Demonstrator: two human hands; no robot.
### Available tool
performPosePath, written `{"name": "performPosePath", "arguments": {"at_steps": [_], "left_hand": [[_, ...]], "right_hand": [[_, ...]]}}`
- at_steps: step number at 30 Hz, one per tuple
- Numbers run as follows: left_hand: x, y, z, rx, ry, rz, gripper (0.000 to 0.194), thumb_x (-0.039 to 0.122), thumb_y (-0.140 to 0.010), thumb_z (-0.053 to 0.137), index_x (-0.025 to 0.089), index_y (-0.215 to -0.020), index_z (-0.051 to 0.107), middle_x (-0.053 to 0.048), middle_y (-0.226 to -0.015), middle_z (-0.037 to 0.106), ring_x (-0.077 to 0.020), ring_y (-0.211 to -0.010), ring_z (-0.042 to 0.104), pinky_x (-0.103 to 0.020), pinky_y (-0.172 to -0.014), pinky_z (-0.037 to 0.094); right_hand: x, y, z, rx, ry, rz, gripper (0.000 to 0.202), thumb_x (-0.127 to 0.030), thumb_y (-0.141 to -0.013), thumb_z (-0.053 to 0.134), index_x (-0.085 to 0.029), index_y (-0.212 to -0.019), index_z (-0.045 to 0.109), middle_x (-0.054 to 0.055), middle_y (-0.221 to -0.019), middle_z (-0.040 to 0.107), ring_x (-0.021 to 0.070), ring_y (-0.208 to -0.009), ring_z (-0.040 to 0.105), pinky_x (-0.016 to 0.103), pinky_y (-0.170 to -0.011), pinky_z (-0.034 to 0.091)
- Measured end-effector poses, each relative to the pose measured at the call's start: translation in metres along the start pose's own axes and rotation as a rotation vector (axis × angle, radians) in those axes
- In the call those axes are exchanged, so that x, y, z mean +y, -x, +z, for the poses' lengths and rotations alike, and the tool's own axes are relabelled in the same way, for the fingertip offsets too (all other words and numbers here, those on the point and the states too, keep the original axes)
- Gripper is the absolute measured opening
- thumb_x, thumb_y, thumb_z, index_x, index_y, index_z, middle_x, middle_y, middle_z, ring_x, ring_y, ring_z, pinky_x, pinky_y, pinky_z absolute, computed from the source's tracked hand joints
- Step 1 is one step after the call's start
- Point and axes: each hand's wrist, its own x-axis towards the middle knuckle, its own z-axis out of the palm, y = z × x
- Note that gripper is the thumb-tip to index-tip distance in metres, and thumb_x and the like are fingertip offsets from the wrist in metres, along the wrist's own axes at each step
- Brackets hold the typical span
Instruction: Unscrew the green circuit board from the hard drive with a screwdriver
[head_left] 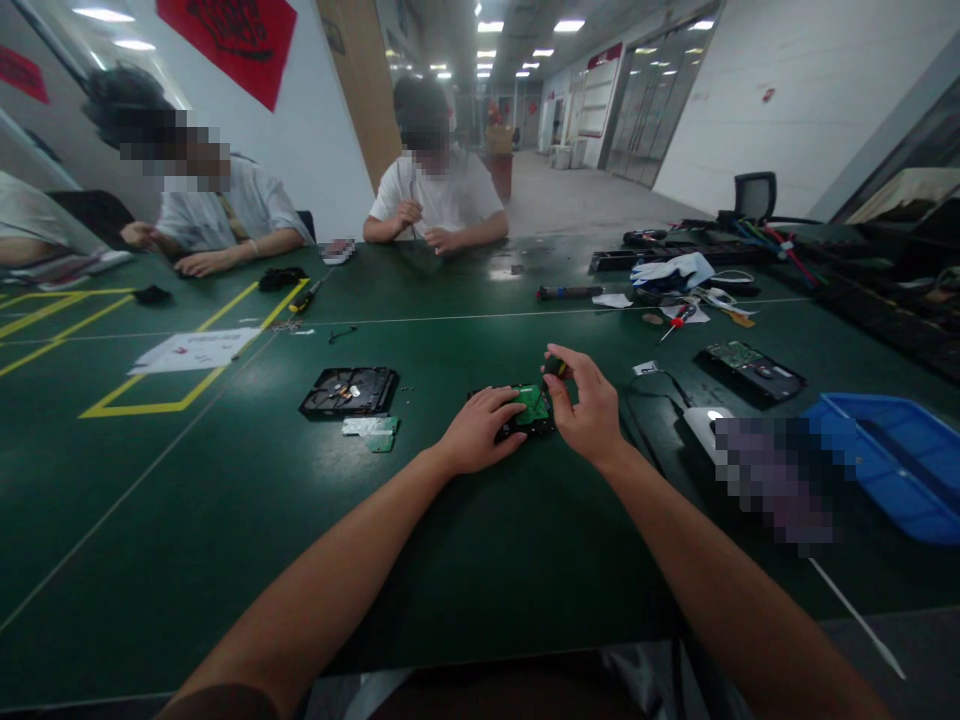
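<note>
In the head view a hard drive (pixel 534 400) lies on the green table with its green circuit board facing up. My left hand (pixel 480 430) reaches over its left part, fingers across the board and thumb along the near edge, holding it. Pinched in my right hand (pixel 589 405) is a screwdriver (pixel 555 367) with a dark and yellow handle, standing over the right end of the board. Its tip is too small to make out. To the left sit another hard drive (pixel 349 391) and a detached circuit board (pixel 373 431), with tiny bits beside them.
At right are a third hard drive (pixel 752 370), a blue tray (pixel 892 460) and a blurred-out device with a cable. Farther back lie a dark cylindrical tool (pixel 568 293), a red screwdriver (pixel 681 317) and gloves (pixel 671 271). Several people sit across the table.
</note>
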Motion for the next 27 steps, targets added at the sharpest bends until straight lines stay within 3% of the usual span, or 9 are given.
{"name": "performPosePath", "arguments": {"at_steps": [12, 21, 27], "left_hand": [[0.0026, -0.0003, -0.0023, -0.004, 0.005, -0.004, 0.05, 0.046, -0.097, 0.064, 0.024, -0.141, 0.057, -0.013, -0.152, 0.054, -0.0335, -0.144, 0.05, -0.062, -0.123, 0.037], [-0.0019, 0.0002, 0.0031, 0.016, -0.005, 0.009, 0.051, 0.047, -0.096, 0.065, 0.024, -0.14, 0.057, -0.013, -0.151, 0.055, -0.0338, -0.143, 0.051, -0.062, -0.122, 0.037], [-0.0008, 0.0007, 0.0011, 0.007, -0.015, 0.005, 0.05, 0.046, -0.097, 0.064, 0.023, -0.14, 0.057, -0.013, -0.151, 0.054, -0.0333, -0.143, 0.05, -0.061, -0.123, 0.038]], "right_hand": [[0.0018, -0.0001, -0.0005, 0.074, 0.073, 0.004, 0.041, -0.034, -0.096, 0.07, -0.032, -0.136, 0.059, 0.008, -0.114, 0.063, 0.0245, -0.1, 0.065, 0.045, -0.086, 0.062], [-0.0015, 0.0002, -0.001, -0.002, 0.008, -0.018, 0.044, -0.022, -0.102, 0.056, -0.032, -0.145, 0.054, 0.008, -0.126, 0.066, 0.0247, -0.112, 0.065, 0.047, -0.099, 0.058], [-0.0021, -0.0013, -0.0013, 0.032, 0.026, 0.012, 0.039, -0.027, -0.099, 0.064, -0.033, -0.137, 0.061, 0.008, -0.117, 0.063, 0.0246, -0.105, 0.065, 0.046, -0.09, 0.061]]}}
